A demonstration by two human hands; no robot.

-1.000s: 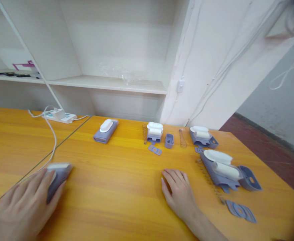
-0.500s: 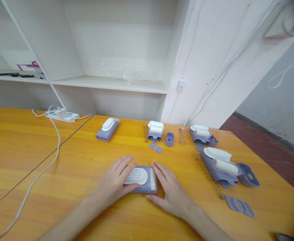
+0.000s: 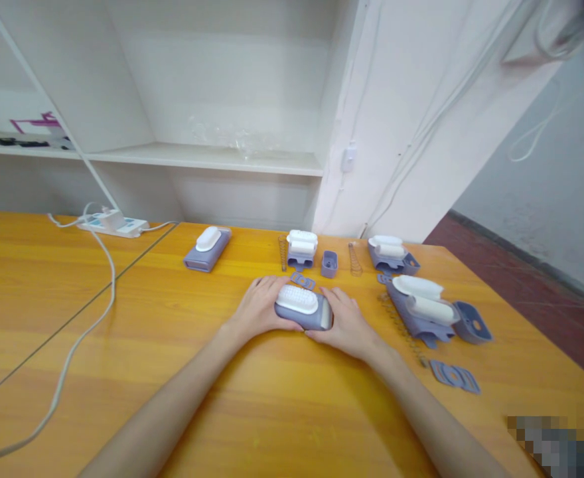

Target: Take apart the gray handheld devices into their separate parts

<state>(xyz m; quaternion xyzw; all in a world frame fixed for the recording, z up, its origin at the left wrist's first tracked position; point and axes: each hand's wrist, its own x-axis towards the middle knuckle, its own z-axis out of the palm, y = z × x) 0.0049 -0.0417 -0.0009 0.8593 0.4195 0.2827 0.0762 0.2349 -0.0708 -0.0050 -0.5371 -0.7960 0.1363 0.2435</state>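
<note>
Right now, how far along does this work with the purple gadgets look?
One assembled purple unit lies at the back of the wooden table, seemingly finished. In hand: the left hand and right hand hold another closed unit between them. Left, apparently: two open units, a larger open one, with springs, cap and flat plates loose.

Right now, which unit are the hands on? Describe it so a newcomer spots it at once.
On the orange wooden table, look at its middle, just in front of the row of purple parts by the wall. The purple block with the white bristled top lies there, cupped between left hand and right hand. It alone is being held; the others lie untouched.
</note>
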